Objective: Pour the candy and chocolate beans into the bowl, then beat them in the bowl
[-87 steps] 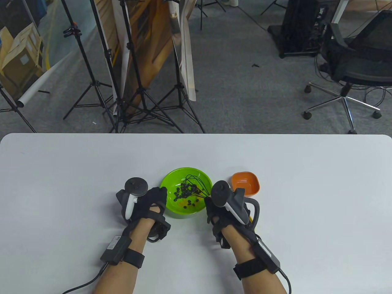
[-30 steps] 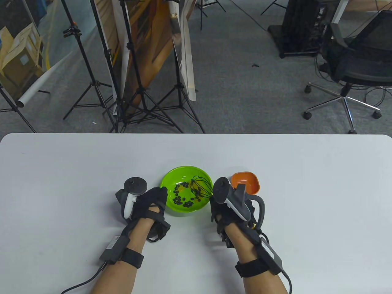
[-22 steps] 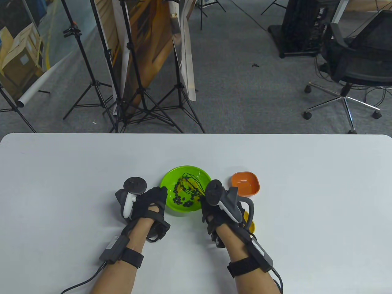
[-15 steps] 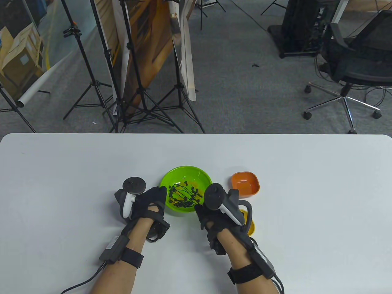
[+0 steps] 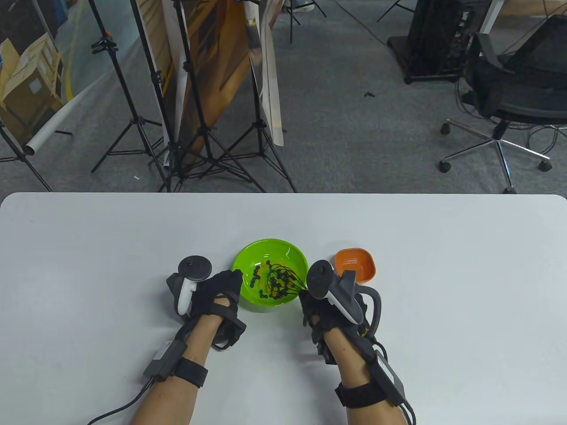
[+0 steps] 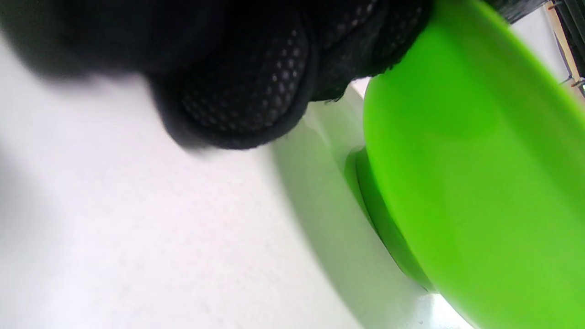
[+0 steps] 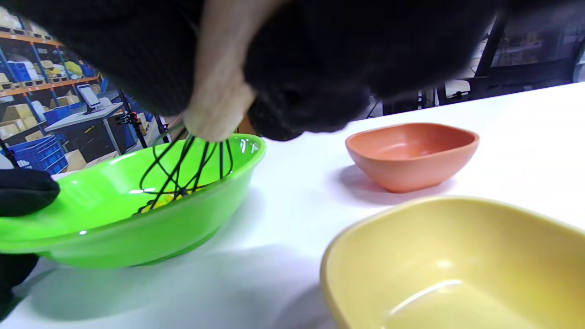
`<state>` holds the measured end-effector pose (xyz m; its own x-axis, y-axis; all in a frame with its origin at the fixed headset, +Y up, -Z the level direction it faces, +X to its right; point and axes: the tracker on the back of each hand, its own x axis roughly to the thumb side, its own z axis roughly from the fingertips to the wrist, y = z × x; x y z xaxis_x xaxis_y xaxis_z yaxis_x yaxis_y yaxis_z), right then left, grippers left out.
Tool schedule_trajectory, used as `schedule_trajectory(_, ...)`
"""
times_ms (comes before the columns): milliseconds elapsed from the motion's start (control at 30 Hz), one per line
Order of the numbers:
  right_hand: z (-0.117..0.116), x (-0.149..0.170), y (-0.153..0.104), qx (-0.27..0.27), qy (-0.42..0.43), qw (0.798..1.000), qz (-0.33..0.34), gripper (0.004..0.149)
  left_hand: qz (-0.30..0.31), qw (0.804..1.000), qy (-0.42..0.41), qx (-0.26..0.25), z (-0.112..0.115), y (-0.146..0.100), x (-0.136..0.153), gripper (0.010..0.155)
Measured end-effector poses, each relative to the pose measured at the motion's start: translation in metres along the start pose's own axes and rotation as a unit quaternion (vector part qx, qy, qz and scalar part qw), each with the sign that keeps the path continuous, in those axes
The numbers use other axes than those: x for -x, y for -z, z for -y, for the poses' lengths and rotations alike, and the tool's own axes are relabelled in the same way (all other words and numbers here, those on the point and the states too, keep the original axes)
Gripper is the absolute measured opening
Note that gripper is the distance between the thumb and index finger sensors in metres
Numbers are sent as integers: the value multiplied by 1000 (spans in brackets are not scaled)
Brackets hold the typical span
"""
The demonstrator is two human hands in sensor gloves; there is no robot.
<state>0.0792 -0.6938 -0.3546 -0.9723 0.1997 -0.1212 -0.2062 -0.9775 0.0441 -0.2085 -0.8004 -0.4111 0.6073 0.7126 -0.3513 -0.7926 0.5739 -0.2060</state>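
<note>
A green bowl stands at the table's middle, with several dark chocolate beans and some yellow candy inside. My left hand grips its left rim, a fingertip showing on that rim in the right wrist view. The bowl's outer wall fills the left wrist view under my gloved fingers. My right hand holds a black wire whisk by its pale handle. The whisk's wires stand inside the bowl among the beans.
An empty orange dish sits right of the green bowl, also seen in the right wrist view. An empty yellow dish lies close under my right wrist. Tripods and an office chair stand beyond the table's far edge.
My right hand has swung the whisk around inside the bowl, from its left side back toward the right, and the beans have been pushed about. My left hand stays on the rim.
</note>
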Motion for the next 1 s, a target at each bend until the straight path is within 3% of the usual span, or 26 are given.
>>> schedule_trajectory(467,-31,-20,7,23,40,999,15,57,-4,1000,-12,7,-1,1,2,43)
schedule_trajectory(700,-29,-33,-10,34,14,998,52,56,-6,1000,-24,19,-1,3,3,44)
schedule_trajectory(1000,-6,-22,-17,-8,-2,998,62,54,-9,999,-29,17,-1,3,4,45)
